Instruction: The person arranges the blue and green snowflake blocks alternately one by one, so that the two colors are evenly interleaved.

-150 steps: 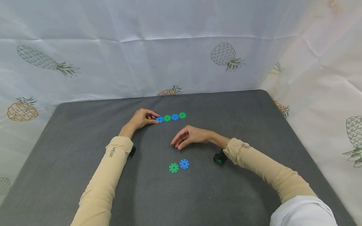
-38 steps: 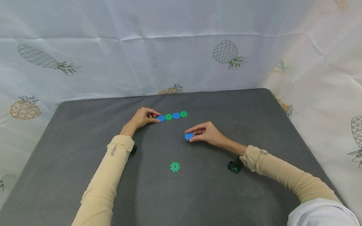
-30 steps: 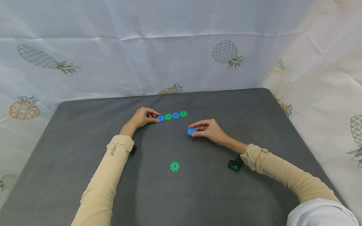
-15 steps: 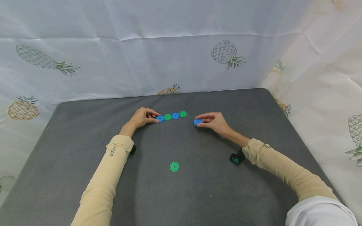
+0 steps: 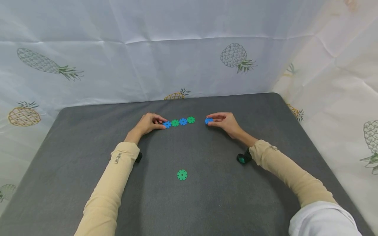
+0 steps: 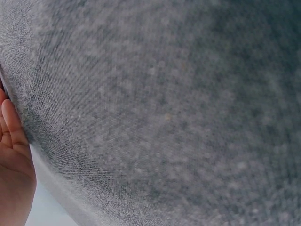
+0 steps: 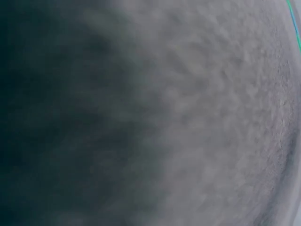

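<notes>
Near the back of the table, notched plastic discs lie in a row, alternating blue and green. My left hand [image 5: 146,124] pinches the blue disc [image 5: 167,125] at the row's left end between thumb and fingers. To its right come a green disc [image 5: 175,123], a second blue disc [image 5: 183,121] and a green disc [image 5: 191,120] at the right end. My right hand [image 5: 226,123] holds another blue disc [image 5: 208,121] by its edge, a short gap to the right of that end. A lone green disc [image 5: 182,175] lies nearer the front.
The grey cloth-covered table [image 5: 189,209] reaches back to a white pineapple-print curtain [image 5: 124,72], which also hangs along the right side. A black wrist camera [image 5: 243,158] sits under my right wrist, low over the cloth.
My right hand has picked up the blue disc from beside the front green one. It has carried it back and right, level with the row. My left hand has stayed put.
</notes>
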A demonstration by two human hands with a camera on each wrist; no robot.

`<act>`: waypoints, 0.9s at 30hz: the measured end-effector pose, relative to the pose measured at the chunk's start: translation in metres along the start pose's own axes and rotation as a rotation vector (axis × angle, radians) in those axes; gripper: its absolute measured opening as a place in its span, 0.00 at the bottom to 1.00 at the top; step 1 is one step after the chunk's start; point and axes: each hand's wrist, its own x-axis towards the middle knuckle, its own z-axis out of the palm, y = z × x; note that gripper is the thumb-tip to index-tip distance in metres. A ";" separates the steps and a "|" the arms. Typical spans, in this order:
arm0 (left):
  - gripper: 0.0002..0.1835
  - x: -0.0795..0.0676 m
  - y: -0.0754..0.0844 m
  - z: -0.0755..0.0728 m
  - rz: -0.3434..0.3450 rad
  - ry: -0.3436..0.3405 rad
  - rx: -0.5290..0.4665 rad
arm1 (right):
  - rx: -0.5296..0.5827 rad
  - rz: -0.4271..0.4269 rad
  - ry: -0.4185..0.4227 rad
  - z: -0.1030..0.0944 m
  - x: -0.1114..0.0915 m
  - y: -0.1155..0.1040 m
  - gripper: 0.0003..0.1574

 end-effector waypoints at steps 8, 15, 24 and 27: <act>0.15 -0.001 -0.001 0.000 0.005 0.004 0.001 | 0.011 0.028 0.015 0.006 0.015 0.001 0.24; 0.15 -0.001 0.000 0.002 0.011 0.006 -0.010 | 0.048 0.046 0.006 0.010 0.022 0.005 0.24; 0.16 -0.001 -0.002 0.001 0.023 0.010 -0.016 | 0.065 0.080 0.029 0.013 0.035 0.008 0.24; 0.15 -0.001 -0.002 0.001 0.024 0.011 -0.010 | 0.031 0.095 0.042 0.016 0.038 0.007 0.24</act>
